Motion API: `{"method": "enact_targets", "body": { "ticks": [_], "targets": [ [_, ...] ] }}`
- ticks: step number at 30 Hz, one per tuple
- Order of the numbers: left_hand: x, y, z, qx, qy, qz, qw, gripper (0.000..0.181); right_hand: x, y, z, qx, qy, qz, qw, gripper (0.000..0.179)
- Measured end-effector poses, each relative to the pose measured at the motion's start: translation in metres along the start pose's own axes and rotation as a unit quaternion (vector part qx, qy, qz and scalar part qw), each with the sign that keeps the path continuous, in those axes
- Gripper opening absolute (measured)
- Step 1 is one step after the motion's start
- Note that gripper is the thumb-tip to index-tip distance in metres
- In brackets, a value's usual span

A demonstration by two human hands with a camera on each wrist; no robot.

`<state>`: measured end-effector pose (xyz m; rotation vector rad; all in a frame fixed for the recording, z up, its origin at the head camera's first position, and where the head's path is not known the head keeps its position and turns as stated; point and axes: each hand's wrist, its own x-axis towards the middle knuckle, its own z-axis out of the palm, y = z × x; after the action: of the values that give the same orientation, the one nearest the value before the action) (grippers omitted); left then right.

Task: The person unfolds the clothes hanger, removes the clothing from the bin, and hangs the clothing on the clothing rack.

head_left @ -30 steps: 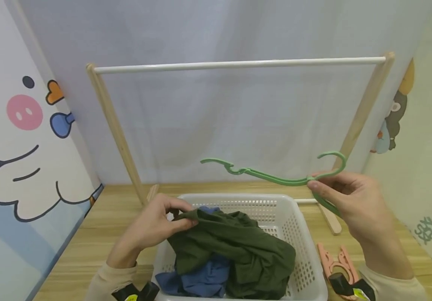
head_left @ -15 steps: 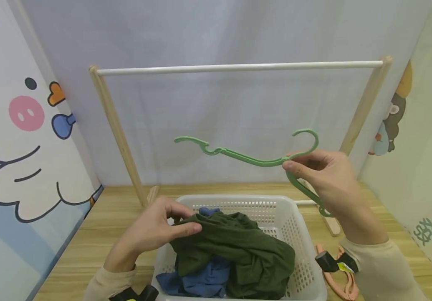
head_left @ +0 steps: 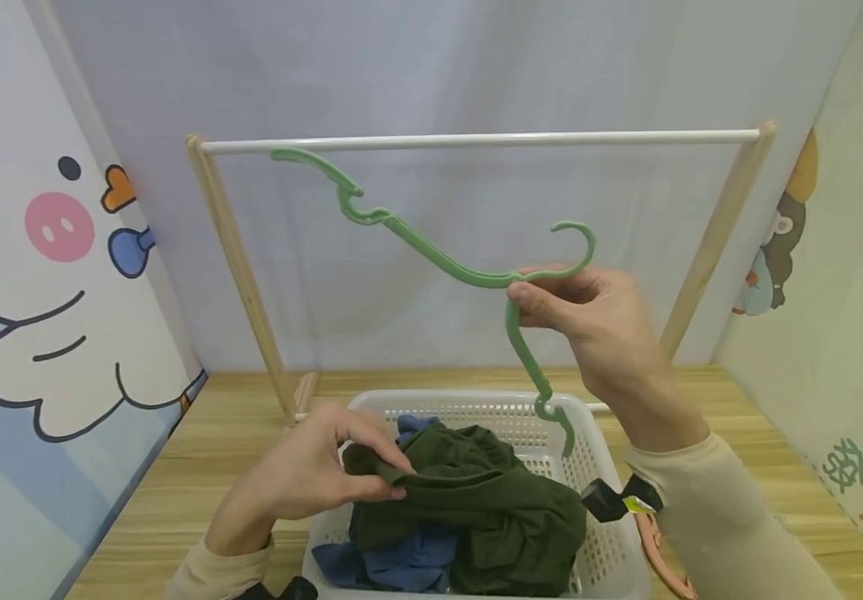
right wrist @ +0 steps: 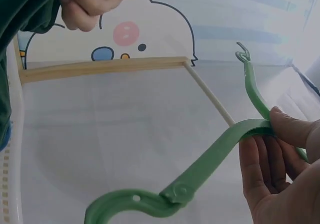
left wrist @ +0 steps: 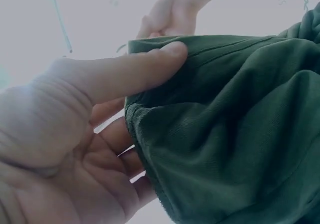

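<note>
A green plastic clothes hanger [head_left: 431, 250] is held up over the basket, pinched near its hook by my right hand [head_left: 596, 325]. One arm of it stretches up and left towards the rail; the other hangs down over the basket's back right corner. My left hand [head_left: 318, 471] pinches the edge of a dark green garment [head_left: 476, 500] between thumb and fingers. In the left wrist view the thumb lies on top of the dark green cloth [left wrist: 225, 124]. Most of this garment lies crumpled in the white basket [head_left: 629, 542], over a blue garment [head_left: 412, 558].
Behind the basket stands a drying rack with a white rail [head_left: 476, 142] and wooden posts [head_left: 239, 275]. A pink folded hanger [head_left: 659, 554] lies on the wooden table [head_left: 176, 492] right of the basket, partly hidden by the right sleeve. Cartoon-printed panels [head_left: 26, 333] flank the table.
My right hand has carried the green hanger left and upward, and the hanger has tilted so its left arm points higher. My left hand has lifted the garment's edge slightly and moved a little right.
</note>
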<state>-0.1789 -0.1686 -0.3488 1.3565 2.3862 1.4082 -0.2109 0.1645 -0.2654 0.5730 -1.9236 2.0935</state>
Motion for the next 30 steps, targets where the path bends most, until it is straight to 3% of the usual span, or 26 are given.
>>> {"method": "enact_targets", "body": {
  "ticks": [3,7,10,15,21,25,30],
  "targets": [
    [0.001,-0.001,0.001,0.019,-0.013,-0.033,0.9992,0.018,0.004,0.006,0.013,0.031,-0.009,0.0,0.9995,0.015],
    [0.002,-0.003,0.0,0.05,-0.006,-0.08,0.9955,0.018,0.008,0.012,0.029,0.047,-0.017,0.007,0.9987,0.017],
    [0.002,-0.006,-0.001,0.066,-0.001,-0.095,0.9933,0.024,0.01,0.015,0.037,0.057,-0.02,0.01,0.9981,0.014],
    [0.001,-0.011,-0.003,0.059,-0.009,-0.091,0.9941,0.029,0.011,0.015,0.045,0.068,-0.016,0.015,0.9974,0.012],
    [0.002,-0.012,-0.004,0.077,-0.01,-0.103,0.9917,0.018,0.014,0.019,0.054,0.096,-0.013,0.014,0.9952,0.012],
    [0.004,-0.015,-0.003,0.073,-0.006,-0.095,0.9928,0.007,0.014,0.022,0.059,0.098,-0.018,0.022,0.9948,0.012],
    [0.003,-0.021,-0.006,0.069,0.034,-0.067,0.9948,0.029,0.013,0.033,0.062,0.079,-0.035,0.033,0.9957,0.01]
  ]
}}
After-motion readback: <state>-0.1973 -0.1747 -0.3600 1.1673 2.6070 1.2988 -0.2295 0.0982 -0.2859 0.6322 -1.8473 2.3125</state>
